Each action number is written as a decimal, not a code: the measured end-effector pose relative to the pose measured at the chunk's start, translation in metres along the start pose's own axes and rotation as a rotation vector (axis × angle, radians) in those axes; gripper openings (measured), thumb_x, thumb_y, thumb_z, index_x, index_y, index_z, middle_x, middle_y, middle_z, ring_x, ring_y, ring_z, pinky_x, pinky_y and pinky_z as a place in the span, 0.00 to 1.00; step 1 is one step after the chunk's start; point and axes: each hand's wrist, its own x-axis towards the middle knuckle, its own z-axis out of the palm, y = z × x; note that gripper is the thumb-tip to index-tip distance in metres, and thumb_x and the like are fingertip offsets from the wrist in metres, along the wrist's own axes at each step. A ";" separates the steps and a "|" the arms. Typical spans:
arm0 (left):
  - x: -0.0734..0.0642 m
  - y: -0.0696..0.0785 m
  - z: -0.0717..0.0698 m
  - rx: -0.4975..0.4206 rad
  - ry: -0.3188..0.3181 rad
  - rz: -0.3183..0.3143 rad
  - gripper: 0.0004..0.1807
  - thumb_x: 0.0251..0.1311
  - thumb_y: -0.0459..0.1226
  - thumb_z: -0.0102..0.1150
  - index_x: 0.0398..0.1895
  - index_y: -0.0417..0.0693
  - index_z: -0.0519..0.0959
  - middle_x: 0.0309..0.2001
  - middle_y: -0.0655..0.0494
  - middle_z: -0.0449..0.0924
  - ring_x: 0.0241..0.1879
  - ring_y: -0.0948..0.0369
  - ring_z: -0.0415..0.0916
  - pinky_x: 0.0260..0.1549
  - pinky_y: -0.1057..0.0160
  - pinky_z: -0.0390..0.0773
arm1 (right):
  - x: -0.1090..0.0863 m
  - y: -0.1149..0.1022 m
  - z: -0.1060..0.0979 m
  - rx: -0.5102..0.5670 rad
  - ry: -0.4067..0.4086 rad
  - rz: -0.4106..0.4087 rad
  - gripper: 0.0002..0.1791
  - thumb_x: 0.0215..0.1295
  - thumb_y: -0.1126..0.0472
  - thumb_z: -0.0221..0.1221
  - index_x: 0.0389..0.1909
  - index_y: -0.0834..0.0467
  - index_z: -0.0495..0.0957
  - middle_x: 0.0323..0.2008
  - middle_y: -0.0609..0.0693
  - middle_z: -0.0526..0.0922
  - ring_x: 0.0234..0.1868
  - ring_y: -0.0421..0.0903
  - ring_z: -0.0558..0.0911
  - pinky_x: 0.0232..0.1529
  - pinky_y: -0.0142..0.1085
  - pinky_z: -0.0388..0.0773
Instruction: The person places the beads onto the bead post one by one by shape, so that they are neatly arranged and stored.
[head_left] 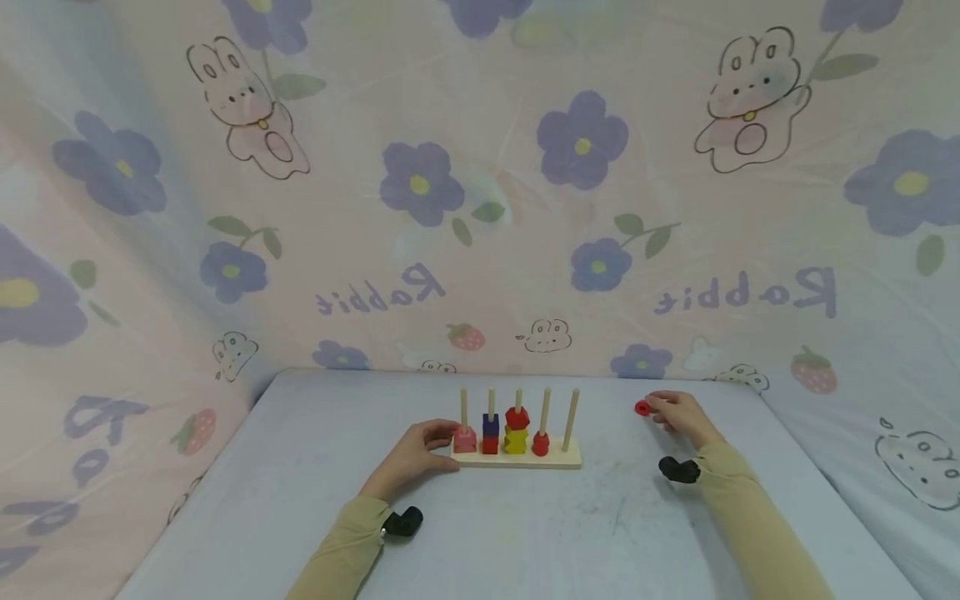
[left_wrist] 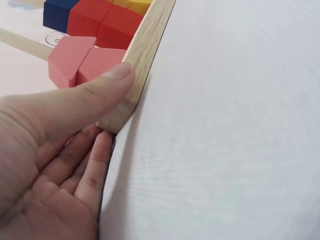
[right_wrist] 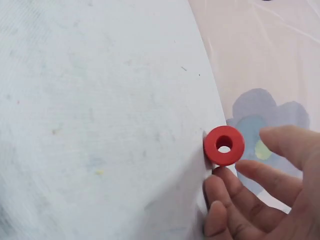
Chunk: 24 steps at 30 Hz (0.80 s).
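Observation:
A wooden peg stand [head_left: 517,460] with several upright pegs sits on the table. My left hand [head_left: 417,450] grips its left end, thumb along the front edge and fingers round the end. Pink blocks [left_wrist: 75,61] are on the leftmost peg, close to that thumb. Beside them is a peg with a blue block [head_left: 491,425] over red, then red over yellow blocks [head_left: 516,440], then a peg with red beads [head_left: 541,444]. The rightmost peg [head_left: 572,421] is bare. Off to the right, my right hand [head_left: 678,414] touches a red ring bead [right_wrist: 211,145] with a fingertip, thumb apart from it.
The white tabletop [head_left: 525,533] spreads around the stand and both hands. Behind its far edge hangs a printed curtain [head_left: 495,250] with rabbits and flowers. Black wrist devices [head_left: 678,470] are worn at both sleeves.

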 end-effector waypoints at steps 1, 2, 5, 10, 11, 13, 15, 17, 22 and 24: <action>0.002 -0.003 0.000 0.004 0.003 0.001 0.32 0.47 0.25 0.70 0.58 0.32 0.71 0.57 0.36 0.71 0.57 0.42 0.70 0.58 0.49 0.70 | 0.001 0.000 0.001 -0.009 0.001 -0.006 0.29 0.73 0.53 0.50 0.62 0.74 0.65 0.49 0.64 0.79 0.40 0.47 0.80 0.35 0.36 0.79; 0.003 -0.007 0.000 0.009 0.006 0.001 0.32 0.47 0.25 0.70 0.59 0.32 0.71 0.58 0.37 0.72 0.57 0.42 0.70 0.58 0.49 0.70 | 0.001 0.000 0.001 -0.018 0.001 -0.008 0.29 0.73 0.53 0.50 0.61 0.74 0.65 0.48 0.64 0.79 0.39 0.47 0.80 0.35 0.35 0.79; 0.009 -0.019 0.001 0.033 0.013 0.004 0.33 0.46 0.26 0.72 0.59 0.33 0.71 0.58 0.38 0.72 0.57 0.44 0.71 0.57 0.51 0.72 | 0.002 0.000 0.002 -0.041 0.007 -0.013 0.27 0.72 0.54 0.51 0.60 0.74 0.67 0.48 0.63 0.79 0.40 0.47 0.79 0.34 0.34 0.78; 0.012 -0.026 0.000 0.031 0.015 -0.003 0.34 0.45 0.27 0.73 0.59 0.35 0.71 0.58 0.40 0.72 0.57 0.46 0.72 0.57 0.54 0.72 | 0.002 0.000 0.005 -0.080 0.019 -0.032 0.24 0.71 0.56 0.52 0.56 0.73 0.71 0.48 0.64 0.79 0.39 0.49 0.79 0.32 0.34 0.76; 0.010 -0.022 -0.001 0.026 0.012 -0.002 0.34 0.45 0.27 0.72 0.59 0.35 0.71 0.58 0.40 0.72 0.57 0.45 0.72 0.57 0.53 0.72 | 0.002 0.000 0.005 -0.089 0.020 -0.038 0.24 0.71 0.57 0.53 0.56 0.73 0.72 0.47 0.64 0.79 0.39 0.49 0.79 0.32 0.34 0.76; 0.008 -0.017 -0.001 0.012 0.008 -0.002 0.33 0.46 0.26 0.72 0.59 0.33 0.71 0.57 0.38 0.72 0.57 0.44 0.71 0.57 0.51 0.72 | 0.002 0.000 0.005 -0.098 0.022 -0.043 0.23 0.71 0.57 0.53 0.55 0.73 0.72 0.47 0.65 0.79 0.40 0.49 0.78 0.31 0.35 0.76; 0.008 -0.017 -0.001 0.009 0.003 -0.002 0.33 0.46 0.26 0.72 0.59 0.33 0.71 0.58 0.38 0.72 0.57 0.44 0.71 0.57 0.51 0.72 | 0.003 0.002 0.006 -0.097 0.021 -0.043 0.23 0.71 0.56 0.53 0.55 0.72 0.73 0.47 0.64 0.79 0.40 0.50 0.78 0.32 0.35 0.76; 0.009 -0.019 -0.001 0.009 0.002 -0.006 0.34 0.46 0.27 0.73 0.59 0.34 0.71 0.58 0.39 0.72 0.57 0.45 0.72 0.57 0.53 0.73 | 0.004 0.004 0.006 -0.091 0.017 -0.048 0.23 0.70 0.56 0.54 0.55 0.71 0.73 0.47 0.64 0.79 0.40 0.50 0.79 0.32 0.35 0.76; 0.012 -0.028 -0.001 0.005 0.002 -0.013 0.35 0.45 0.30 0.74 0.59 0.37 0.72 0.58 0.43 0.73 0.56 0.49 0.73 0.55 0.59 0.74 | 0.004 0.003 0.009 -0.059 0.002 -0.080 0.21 0.68 0.57 0.58 0.52 0.69 0.74 0.46 0.63 0.80 0.42 0.51 0.79 0.33 0.35 0.76; 0.011 -0.027 -0.001 -0.001 -0.003 0.002 0.35 0.44 0.29 0.74 0.59 0.35 0.71 0.58 0.41 0.73 0.56 0.48 0.73 0.55 0.59 0.75 | 0.002 0.001 0.011 -0.057 -0.001 -0.105 0.19 0.67 0.58 0.59 0.50 0.70 0.74 0.45 0.64 0.80 0.40 0.51 0.79 0.32 0.35 0.76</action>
